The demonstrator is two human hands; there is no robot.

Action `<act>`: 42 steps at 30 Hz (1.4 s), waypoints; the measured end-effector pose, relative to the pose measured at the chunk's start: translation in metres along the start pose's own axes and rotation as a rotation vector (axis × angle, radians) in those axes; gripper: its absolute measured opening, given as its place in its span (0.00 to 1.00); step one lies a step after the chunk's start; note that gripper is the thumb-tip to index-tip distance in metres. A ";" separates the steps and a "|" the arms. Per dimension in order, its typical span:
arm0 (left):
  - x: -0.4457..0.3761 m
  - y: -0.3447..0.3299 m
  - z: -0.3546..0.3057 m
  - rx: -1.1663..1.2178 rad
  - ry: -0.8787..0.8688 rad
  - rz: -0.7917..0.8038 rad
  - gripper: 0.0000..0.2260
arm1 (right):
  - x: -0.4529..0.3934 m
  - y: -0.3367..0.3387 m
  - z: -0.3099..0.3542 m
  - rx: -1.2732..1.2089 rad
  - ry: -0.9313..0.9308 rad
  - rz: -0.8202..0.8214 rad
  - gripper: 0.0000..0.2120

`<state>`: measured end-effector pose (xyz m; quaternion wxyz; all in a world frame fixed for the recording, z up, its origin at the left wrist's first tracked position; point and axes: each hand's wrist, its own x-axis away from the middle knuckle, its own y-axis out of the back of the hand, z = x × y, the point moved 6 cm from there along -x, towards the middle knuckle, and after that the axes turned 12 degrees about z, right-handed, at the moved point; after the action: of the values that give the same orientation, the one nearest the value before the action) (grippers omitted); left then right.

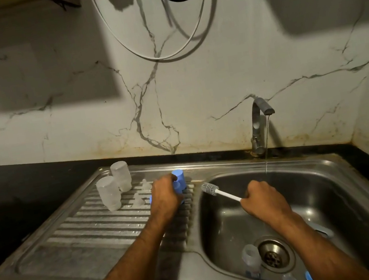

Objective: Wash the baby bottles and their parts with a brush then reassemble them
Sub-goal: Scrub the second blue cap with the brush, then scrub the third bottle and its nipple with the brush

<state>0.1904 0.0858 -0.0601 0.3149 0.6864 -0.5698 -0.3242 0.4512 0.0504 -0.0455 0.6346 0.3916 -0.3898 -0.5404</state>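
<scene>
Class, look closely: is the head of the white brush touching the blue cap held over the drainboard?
Apart. The head view shows bare steel between the white brush head, held in the right hand, and the blue cap gripped by the left hand.

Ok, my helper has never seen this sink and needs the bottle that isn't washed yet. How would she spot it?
Start at the steel sink basin under the running tap. Down at its bottom, just left of the round drain, lies a clear bottle. Unlike the two frosted bottles standing upside down on the ribbed drainboard, it sits inside the basin.
</scene>
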 end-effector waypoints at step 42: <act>0.063 -0.185 -0.088 -0.471 -0.354 0.927 0.34 | 0.062 0.024 -0.109 -0.050 -0.137 -0.044 0.14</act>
<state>0.3771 0.0571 -0.1617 0.4690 0.2095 -0.7688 -0.3809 0.5675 -0.0006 -0.0620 0.6038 0.3461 -0.4099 -0.5896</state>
